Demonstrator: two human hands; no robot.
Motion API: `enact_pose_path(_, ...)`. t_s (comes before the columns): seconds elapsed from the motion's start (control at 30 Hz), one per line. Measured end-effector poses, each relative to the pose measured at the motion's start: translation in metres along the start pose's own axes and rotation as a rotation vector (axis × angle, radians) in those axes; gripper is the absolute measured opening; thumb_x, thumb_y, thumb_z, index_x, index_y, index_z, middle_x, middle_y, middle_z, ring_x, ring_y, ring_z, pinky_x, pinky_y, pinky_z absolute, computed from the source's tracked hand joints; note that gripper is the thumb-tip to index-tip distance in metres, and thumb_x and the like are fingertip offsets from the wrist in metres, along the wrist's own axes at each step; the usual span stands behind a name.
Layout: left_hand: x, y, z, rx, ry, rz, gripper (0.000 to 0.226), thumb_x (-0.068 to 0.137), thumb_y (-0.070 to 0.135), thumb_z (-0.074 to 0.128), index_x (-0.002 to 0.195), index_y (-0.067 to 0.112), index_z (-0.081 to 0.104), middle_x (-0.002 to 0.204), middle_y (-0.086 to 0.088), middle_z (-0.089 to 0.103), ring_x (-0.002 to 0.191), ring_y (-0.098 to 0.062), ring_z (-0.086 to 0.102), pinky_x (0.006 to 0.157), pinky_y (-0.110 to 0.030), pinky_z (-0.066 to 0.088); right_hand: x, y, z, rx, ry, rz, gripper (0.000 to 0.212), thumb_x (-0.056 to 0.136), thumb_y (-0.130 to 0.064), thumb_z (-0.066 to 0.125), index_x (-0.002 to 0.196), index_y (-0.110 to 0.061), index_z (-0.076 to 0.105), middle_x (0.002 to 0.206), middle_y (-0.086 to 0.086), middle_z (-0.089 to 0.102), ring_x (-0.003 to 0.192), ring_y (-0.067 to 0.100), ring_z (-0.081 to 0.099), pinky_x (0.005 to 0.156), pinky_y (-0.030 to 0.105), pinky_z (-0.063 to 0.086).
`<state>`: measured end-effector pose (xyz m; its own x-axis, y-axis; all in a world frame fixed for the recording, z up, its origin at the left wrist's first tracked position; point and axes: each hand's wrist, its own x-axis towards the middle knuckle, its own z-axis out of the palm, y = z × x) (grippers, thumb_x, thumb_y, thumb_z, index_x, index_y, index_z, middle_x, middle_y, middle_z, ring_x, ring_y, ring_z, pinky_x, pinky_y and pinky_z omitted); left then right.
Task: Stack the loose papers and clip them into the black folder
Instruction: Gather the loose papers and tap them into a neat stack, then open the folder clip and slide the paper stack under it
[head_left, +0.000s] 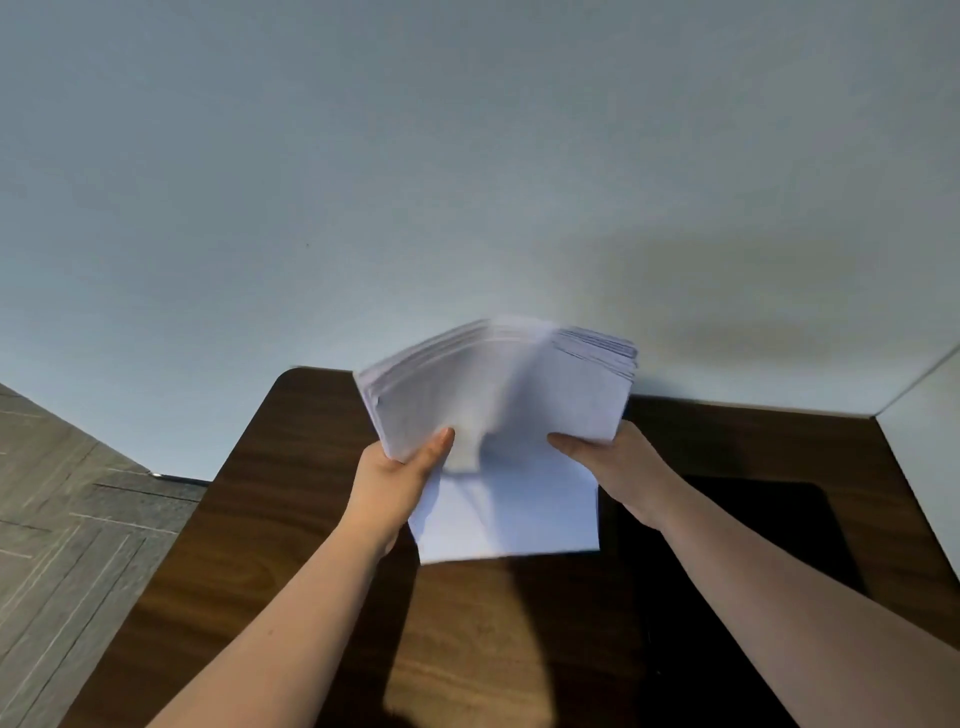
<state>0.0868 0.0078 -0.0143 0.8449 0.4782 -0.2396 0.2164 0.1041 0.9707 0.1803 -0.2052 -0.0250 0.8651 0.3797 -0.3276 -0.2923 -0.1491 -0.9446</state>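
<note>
Above the far edge of the wooden table (291, 519), the left hand (397, 480) and right hand (618, 467) are each gripping a lower corner of the fanned paper stack (498, 395). Light and floppy, the sheets are likely slipping apart; a two-sided hold suits squaring them. The black folder (753, 561) is lying unobstructed toward the right edge.

Single head view, close above table (291, 519), facing forward-down toward wall (363, 182); hands near centre.
</note>
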Motion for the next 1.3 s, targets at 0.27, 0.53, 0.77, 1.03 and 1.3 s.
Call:
enact_pose_path(0.27,0.005,0.004,0.002,-0.021,-0.104,0.060,0.031,0.063,0.012,0.087,0.087,0.028,0.077,0.096,0.001,0.078,0.099,-0.021,0.071,0.088,-0.040,0.054,-0.007,-0.005,-0.002,-0.002,0.050,-0.125,0.031,0.072,-0.015,0.080,0.087,-0.036,0.064,0.096,-0.012,0.070,0.094,0.003,0.064,0.082,0.022,0.050)
enact_pose_path(0.53,0.003,-0.013,-0.004,0.173,-0.111,-0.090,0.035,0.073,0.023,0.081,0.106,0.021,0.072,0.107,0.000,0.074,0.104,-0.016,0.067,0.091,-0.031,0.051,0.000,-0.003,-0.015,-0.066,-0.040,-0.114,0.031,0.077,-0.002,0.074,0.107,-0.009,0.070,0.094,-0.007,0.073,0.076,-0.010,0.068,0.062,0.004,0.050)
enact_pose_path(0.77,0.006,-0.008,-0.001,0.106,-0.110,-0.057,0.033,0.072,0.018,0.080,0.104,0.018,0.071,0.103,-0.002,0.076,0.102,-0.019,0.070,0.089,-0.034,0.054,-0.006,-0.012,-0.015,-0.113,0.006,-0.095,0.023,0.078,-0.021,0.075,0.080,-0.035,0.056,0.079,-0.020,0.060,0.076,-0.001,0.056,0.062,0.008,0.046)
enact_pose_path(1.03,-0.003,-0.003,0.048,0.199,-0.217,-0.227,0.042,0.069,0.031,0.084,0.106,0.015,0.072,0.102,0.003,0.076,0.096,-0.014,0.070,0.087,-0.032,0.053,-0.022,-0.006,-0.056,-0.122,0.070,0.083,0.024,0.081,-0.018,0.072,0.105,-0.019,0.068,0.103,0.002,0.071,0.094,0.020,0.069,0.086,0.036,0.054)
enact_pose_path(1.3,-0.027,-0.058,0.151,0.347,-0.181,-0.418,0.035,0.090,0.041,0.058,0.091,0.007,0.064,0.081,-0.010,0.067,0.069,-0.020,0.063,0.054,-0.028,0.049,-0.083,0.049,-0.171,-0.116,0.346,0.311,0.048,0.077,-0.017,0.076,0.121,-0.003,0.063,0.115,0.014,0.067,0.098,0.030,0.065,0.092,0.044,0.051)
